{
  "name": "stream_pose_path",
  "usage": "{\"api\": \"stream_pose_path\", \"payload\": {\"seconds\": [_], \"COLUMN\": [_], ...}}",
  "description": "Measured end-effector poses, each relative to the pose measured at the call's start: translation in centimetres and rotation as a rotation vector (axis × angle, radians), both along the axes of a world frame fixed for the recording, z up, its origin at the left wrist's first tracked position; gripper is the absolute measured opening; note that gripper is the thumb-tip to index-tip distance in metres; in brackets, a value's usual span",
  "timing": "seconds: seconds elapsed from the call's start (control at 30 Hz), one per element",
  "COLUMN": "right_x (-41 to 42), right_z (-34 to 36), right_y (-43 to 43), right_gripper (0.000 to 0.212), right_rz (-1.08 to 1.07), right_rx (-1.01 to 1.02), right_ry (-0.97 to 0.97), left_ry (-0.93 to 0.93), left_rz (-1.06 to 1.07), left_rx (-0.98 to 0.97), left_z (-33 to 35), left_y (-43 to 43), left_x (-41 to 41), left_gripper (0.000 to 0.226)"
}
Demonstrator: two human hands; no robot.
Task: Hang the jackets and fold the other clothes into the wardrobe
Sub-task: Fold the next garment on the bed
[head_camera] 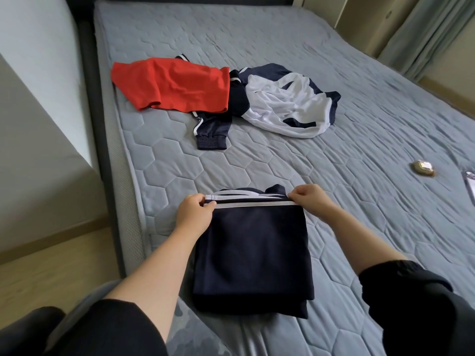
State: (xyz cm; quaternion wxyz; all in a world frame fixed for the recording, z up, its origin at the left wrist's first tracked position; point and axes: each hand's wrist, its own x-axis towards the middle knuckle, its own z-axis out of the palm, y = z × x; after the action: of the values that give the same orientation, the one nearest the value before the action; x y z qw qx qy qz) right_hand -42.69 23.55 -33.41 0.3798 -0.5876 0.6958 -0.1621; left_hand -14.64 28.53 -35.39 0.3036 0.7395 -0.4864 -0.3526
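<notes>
A folded navy garment (253,255) is seen lying on the near part of the grey quilted mattress (359,124). Its white-striped far edge is pinched at both corners. The left corner is held between the thumb and curled fingers of the left hand (194,215), the right corner by the right hand (311,199), and the hands are set apart by the width of the fold. The kind of garment cannot be told, as its layers are tucked under. Farther up, a red garment (174,86) is spread over part of a navy striped sleeve (210,132). A crumpled navy-and-white jacket (288,104) lies just beside it, and whether the sleeve belongs to it is hidden. Near the right, a small round gold object (423,168) is too blurred to be identified, and a pale item (470,186) is cut off by the frame edge
</notes>
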Motion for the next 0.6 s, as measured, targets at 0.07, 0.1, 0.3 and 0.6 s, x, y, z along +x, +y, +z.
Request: {"api": "stream_pose_path", "payload": {"seconds": [0.07,0.1,0.3,0.6], "right_x": [0.4,0.5,2.7,4.9], "right_z": [-0.3,-0.4,-0.4,0.2], "right_y": [0.3,0.6,2.0,1.2], "right_gripper": [0.016,0.013,0.019,0.022], "right_rz": [-0.021,-0.011,0.241,0.405], "right_rx": [-0.17,-0.236,-0.412,-0.361], "right_ry": [0.042,0.039,0.173,0.364], "left_ry": [-0.008,-0.008,-0.015,0.043], "left_rz": [-0.02,-0.026,-0.048,0.015], "left_rx": [0.027,0.029,0.023,-0.142], "left_z": [-0.1,-0.1,0.1,0.6], "left_y": [0.0,0.0,-0.2,-0.2], "left_x": [0.1,0.2,0.3,0.4], "left_gripper": [0.018,0.017,0.016,0.013]}}
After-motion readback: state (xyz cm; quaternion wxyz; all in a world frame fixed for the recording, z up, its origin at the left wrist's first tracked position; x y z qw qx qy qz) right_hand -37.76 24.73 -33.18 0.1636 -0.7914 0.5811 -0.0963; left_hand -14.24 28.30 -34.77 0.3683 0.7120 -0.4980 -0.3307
